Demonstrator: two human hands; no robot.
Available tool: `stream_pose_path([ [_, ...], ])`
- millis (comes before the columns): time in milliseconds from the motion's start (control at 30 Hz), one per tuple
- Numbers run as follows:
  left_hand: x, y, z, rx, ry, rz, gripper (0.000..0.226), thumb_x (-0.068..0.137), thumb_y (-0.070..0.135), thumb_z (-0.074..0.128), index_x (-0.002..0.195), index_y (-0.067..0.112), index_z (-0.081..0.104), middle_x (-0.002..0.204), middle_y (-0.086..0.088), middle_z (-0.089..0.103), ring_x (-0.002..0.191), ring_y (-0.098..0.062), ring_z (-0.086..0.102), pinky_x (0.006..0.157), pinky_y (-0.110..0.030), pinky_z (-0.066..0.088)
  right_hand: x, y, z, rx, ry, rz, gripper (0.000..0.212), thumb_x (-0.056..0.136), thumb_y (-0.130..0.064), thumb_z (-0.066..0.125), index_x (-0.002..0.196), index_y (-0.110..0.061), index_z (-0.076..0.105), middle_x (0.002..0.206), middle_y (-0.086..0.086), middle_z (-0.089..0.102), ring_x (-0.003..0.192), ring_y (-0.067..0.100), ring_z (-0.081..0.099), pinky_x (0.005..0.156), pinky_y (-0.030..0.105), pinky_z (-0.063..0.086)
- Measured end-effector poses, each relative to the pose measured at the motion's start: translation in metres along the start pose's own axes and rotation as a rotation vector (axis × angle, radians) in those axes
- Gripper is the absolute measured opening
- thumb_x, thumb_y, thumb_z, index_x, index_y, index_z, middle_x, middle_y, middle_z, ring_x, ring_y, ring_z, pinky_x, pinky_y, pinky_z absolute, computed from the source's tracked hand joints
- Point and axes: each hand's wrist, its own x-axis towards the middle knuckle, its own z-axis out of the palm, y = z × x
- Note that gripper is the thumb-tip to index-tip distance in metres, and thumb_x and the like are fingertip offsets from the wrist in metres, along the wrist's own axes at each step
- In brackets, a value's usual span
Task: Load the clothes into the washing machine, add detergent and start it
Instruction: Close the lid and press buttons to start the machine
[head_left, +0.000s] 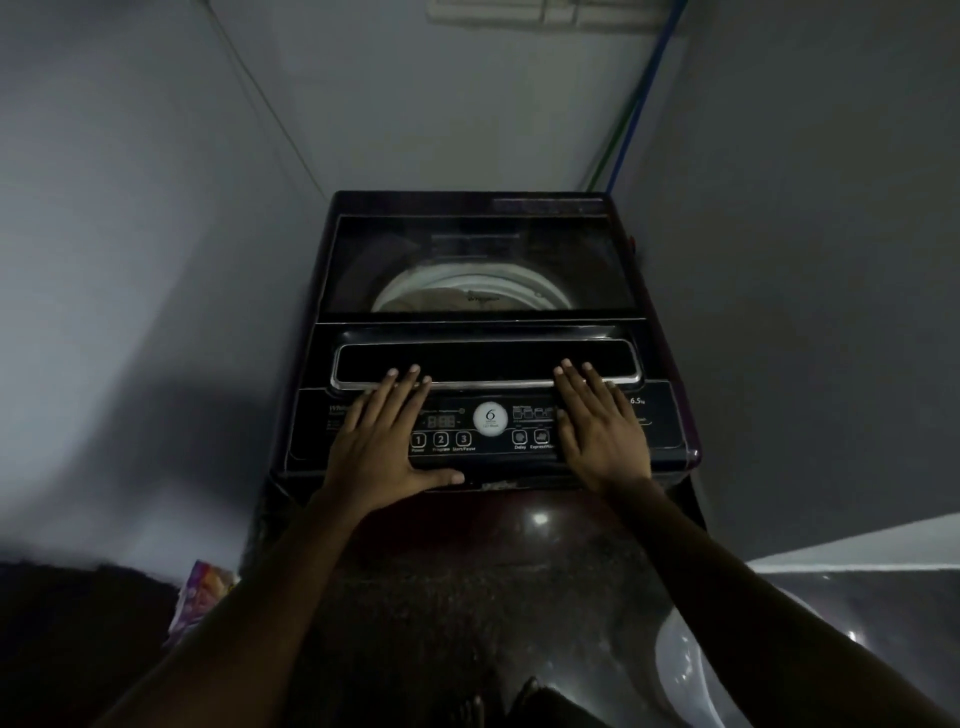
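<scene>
A dark top-loading washing machine (483, 208) stands in a corner, its glass lid (478, 260) down. Through the glass I see the white drum rim and something pale inside. My left hand (384, 441) lies flat on the left side of the control panel (488, 431), fingertips touching the chrome lid handle (488, 383). My right hand (597, 426) lies flat on the panel's right side, fingers also reaching the handle. Both hands hold nothing. Buttons marked 1, 2, 3 sit between the hands. The panel's display is dark.
Grey walls close in on both sides of the machine. A blue and a green hose (631, 119) run down the back right corner. A colourful packet (200, 597) lies on the floor at lower left. A pale round basin (691, 670) sits at lower right.
</scene>
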Motion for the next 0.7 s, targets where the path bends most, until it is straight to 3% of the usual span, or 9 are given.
stream_pose_path([
  [133, -0.012, 0.004, 0.004, 0.052, 0.016, -0.029, 0.121, 0.068, 0.098, 0.025, 0.157, 0.017, 0.013, 0.165, 0.002, 0.002, 0.152, -0.018, 0.001, 0.122, -0.044, 0.014, -0.004, 0.006, -0.008, 0.0, -0.171, -0.038, 0.083, 0.09, -0.071, 0.02, 0.153, -0.023, -0.006, 0.16, -0.009, -0.011, 0.146, 0.009, -0.017, 0.12, 0.037, -0.001],
  [267, -0.027, 0.011, 0.015, 0.035, 0.035, -0.111, 0.113, 0.074, 0.094, 0.021, 0.156, 0.015, 0.016, 0.165, 0.0, 0.006, 0.152, -0.023, 0.004, 0.121, -0.051, 0.016, -0.008, 0.004, -0.014, -0.034, -0.234, 0.013, 0.124, 0.065, -0.096, 0.029, 0.151, -0.018, -0.013, 0.158, -0.006, -0.02, 0.144, 0.012, -0.024, 0.12, 0.04, -0.007],
  [400, -0.027, 0.004, 0.021, 0.051, 0.001, -0.062, 0.108, 0.077, 0.089, 0.022, 0.156, 0.015, 0.01, 0.165, -0.002, 0.0, 0.152, -0.026, -0.002, 0.12, -0.052, 0.011, -0.01, 0.003, -0.016, -0.011, -0.271, 0.064, 0.139, 0.051, -0.101, 0.034, 0.15, -0.018, -0.017, 0.158, -0.003, -0.023, 0.144, 0.013, -0.025, 0.12, 0.043, -0.006],
  [500, -0.027, -0.001, 0.024, 0.064, -0.009, -0.033, 0.103, 0.08, 0.083, 0.025, 0.155, 0.012, 0.013, 0.165, -0.006, 0.005, 0.151, -0.03, 0.002, 0.118, -0.056, 0.018, -0.011, 0.002, -0.015, 0.002, -0.274, 0.087, 0.143, 0.048, -0.102, 0.036, 0.15, -0.018, -0.019, 0.157, -0.004, -0.026, 0.143, 0.014, -0.027, 0.12, 0.043, -0.007],
  [700, -0.025, -0.002, 0.019, 0.003, -0.054, -0.019, 0.099, 0.08, 0.071, 0.055, 0.152, 0.012, 0.021, 0.165, -0.006, 0.005, 0.151, -0.028, -0.002, 0.117, -0.058, 0.015, -0.02, 0.006, -0.011, -0.068, -0.307, 0.076, 0.148, 0.049, -0.099, 0.042, 0.148, -0.01, -0.022, 0.156, 0.006, -0.029, 0.143, 0.023, -0.028, 0.12, 0.045, -0.005],
])
